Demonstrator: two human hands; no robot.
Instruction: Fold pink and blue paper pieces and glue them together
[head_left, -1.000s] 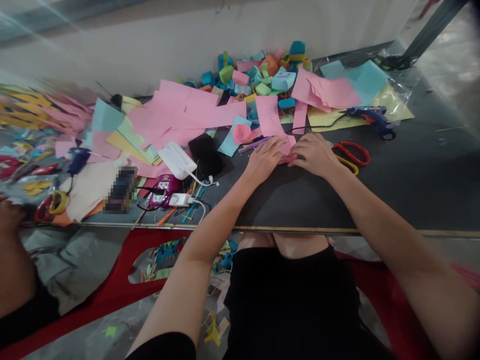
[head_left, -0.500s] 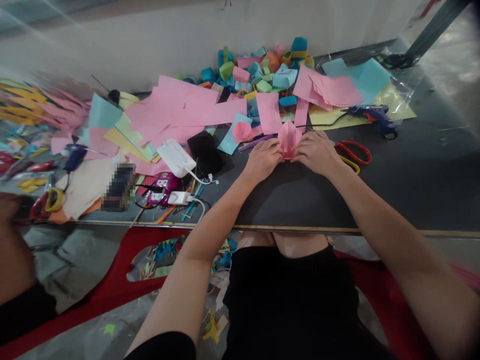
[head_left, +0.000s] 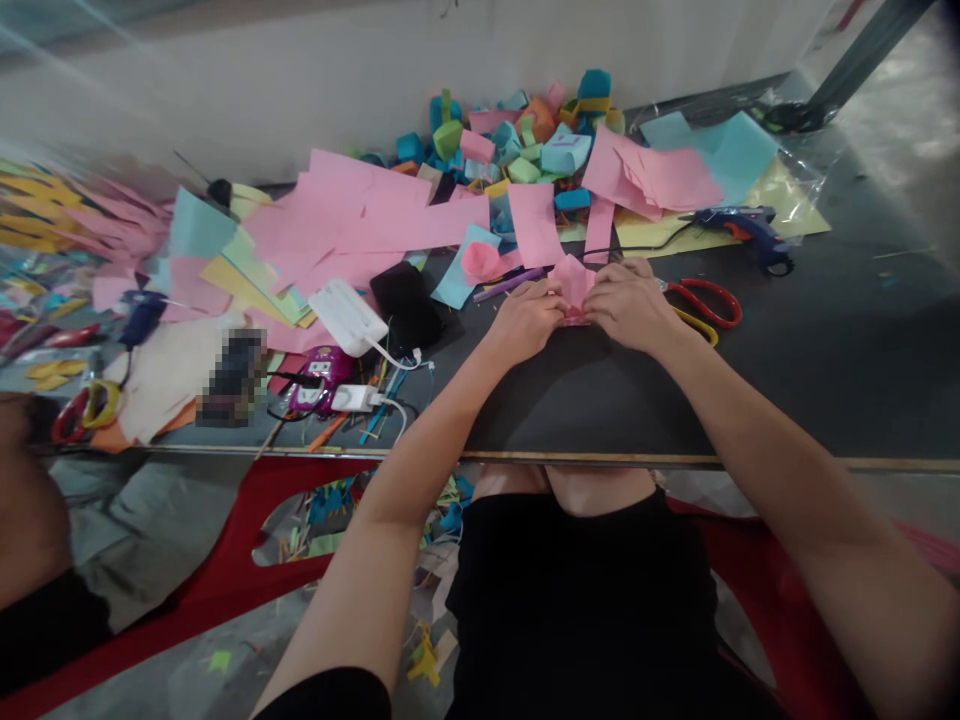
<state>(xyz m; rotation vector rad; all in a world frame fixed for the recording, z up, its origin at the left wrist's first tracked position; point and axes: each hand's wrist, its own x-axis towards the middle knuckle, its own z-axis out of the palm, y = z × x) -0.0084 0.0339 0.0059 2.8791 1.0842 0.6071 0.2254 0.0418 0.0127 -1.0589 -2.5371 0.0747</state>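
A small folded piece of pink paper (head_left: pixel 573 283) is held between my two hands just above the dark table (head_left: pixel 592 390). My left hand (head_left: pixel 531 315) pinches its left edge, and my right hand (head_left: pixel 626 303) pinches the right edge; the fingertips partly hide the folds. To the left of the paper are a purple stick (head_left: pixel 510 286) and a curled pink paper roll (head_left: pixel 481 262). Scissors with red and yellow handles (head_left: pixel 703 305) lie right beside my right hand. Behind the folded paper stands a pink strip (head_left: pixel 535 222).
A blue glue gun (head_left: pixel 750 228) lies at the right. Folded coloured paper pieces (head_left: pixel 517 150) are heaped by the wall. Pink sheets (head_left: pixel 337 215), a white power bank (head_left: pixel 347 316), a black pouch (head_left: pixel 406 306) and a purple socket block (head_left: pixel 321 378) lie left. Another person's arm (head_left: pixel 30 500) is at far left.
The pink paper now stands lower and looks flatter between my fingers, its lower edge folded. My hands stay in nearly the same place; the view has shifted slightly.
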